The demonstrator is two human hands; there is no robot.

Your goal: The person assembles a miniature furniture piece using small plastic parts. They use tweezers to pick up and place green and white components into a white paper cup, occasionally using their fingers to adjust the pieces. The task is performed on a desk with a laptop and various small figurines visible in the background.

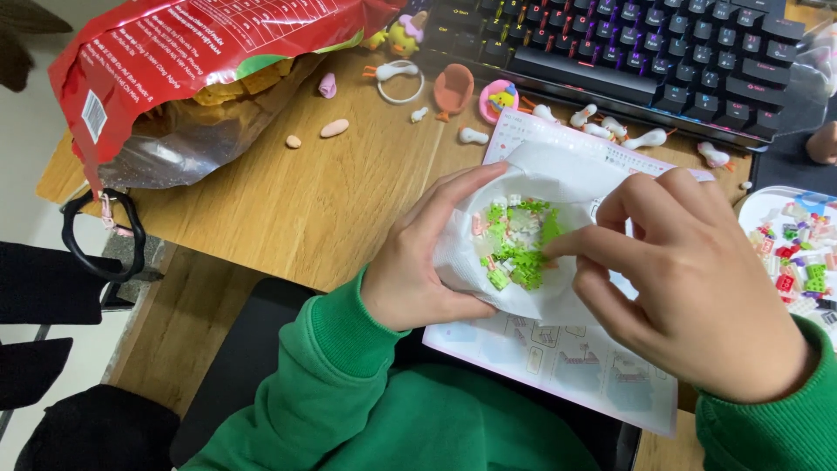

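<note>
- Head view, places reckoned from the white plastic bag point(532, 262) at mid-frame:
- left hand point(418, 262) cupped round the bag's left side, fingers curled under and thumb arched over the rim; bag held open, resting above the instruction sheet point(558, 358); green sleeve point(349, 340) running down from the wrist.
- right hand point(697, 279) over the bag's right edge, fingers bent inward and pinched at the small green bricks point(521, 262); cannot tell whether one brick is actually gripped between the fingertips.
- inside the bag: heap of tiny green, white and pink building bricks, green ones thickest toward the lower middle.
- under the bag: instruction sheet with pale diagrams, lying on the wooden desk point(305, 201) and overhanging its near edge.
- right of the bag: clear tray point(798, 262) of mixed coloured bricks, partly cut off by the frame.
- above the bag: black keyboard point(645, 52) with coloured backlit keys; just before it, scattered small white bird-shaped pieces point(645, 138), a pink toy chair point(453, 87), a white ring point(401, 83).
- upper left of the bag: opened red snack bag point(192, 52), well apart; beside it, small pink oval pieces point(334, 128) on the desk.
</note>
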